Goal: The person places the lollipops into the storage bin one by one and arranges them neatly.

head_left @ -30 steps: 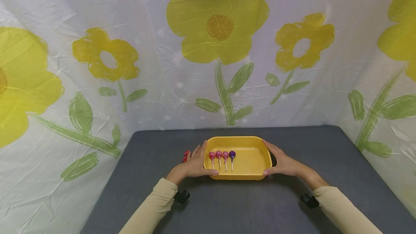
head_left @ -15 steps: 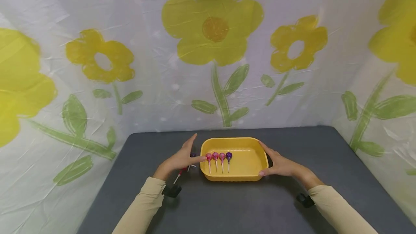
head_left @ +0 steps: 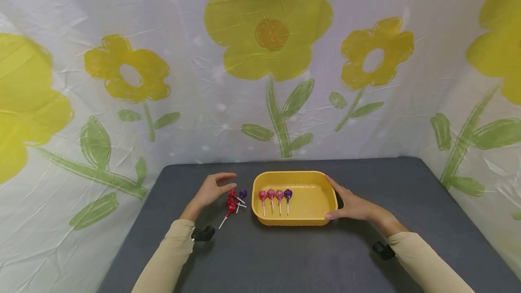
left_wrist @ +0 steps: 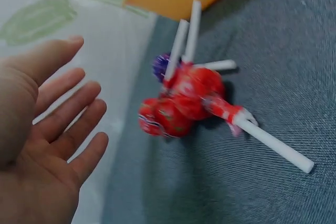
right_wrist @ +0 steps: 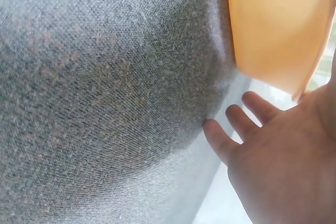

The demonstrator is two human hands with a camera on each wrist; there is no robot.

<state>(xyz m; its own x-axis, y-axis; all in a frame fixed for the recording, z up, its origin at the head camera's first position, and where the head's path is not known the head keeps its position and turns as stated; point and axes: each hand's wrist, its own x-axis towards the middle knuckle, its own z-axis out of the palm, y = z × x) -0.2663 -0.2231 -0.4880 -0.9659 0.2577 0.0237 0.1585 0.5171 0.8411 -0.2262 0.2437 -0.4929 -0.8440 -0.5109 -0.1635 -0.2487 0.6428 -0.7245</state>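
The yellow tray (head_left: 313,200) is being touched by a spread-out right hand (head_left: 354,205); the left hand (head_left: 209,190), fingers loose, is just being held by the lollipop pile (left_wrist: 194,93).

No text, brand or number can be read. On the wrappers of the red lollipops (left_wrist: 199,90) on the table (left_wrist: 252,182), the left wrist view shows pale and dark printed marks, too blurred to make out as letters or a logo. The purple lollipop (left_wrist: 159,67) beside them has lighter flecks on its wrapper, equally illegible. In the head view, the wrappers of the pink lollipops (head_left: 271,192) and the dark purple one (head_left: 288,193) in the tray (head_left: 315,200) show light patterning, too small to read.
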